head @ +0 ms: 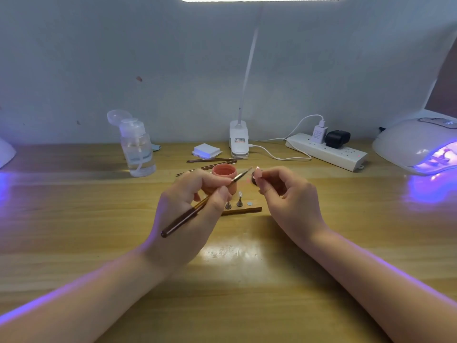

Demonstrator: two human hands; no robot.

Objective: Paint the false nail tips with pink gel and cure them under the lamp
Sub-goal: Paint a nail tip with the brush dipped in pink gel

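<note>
A: In the head view, a nail brush (205, 205) was gripped in the left hand (190, 209); a pink nail tip (258, 172) was pinched in the right hand (284, 194), above the open gel pot (224, 172).

B: Risk noted: gel could be smeared onto fingers if the tip were tilted.

A: The curing lamp (418, 144) was cut off at right. Bristle contact could not be determined.

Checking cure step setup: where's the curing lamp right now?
Head view, far right: the curing lamp sits at the table's back right edge, glowing violet, just right of the power strip.
</note>
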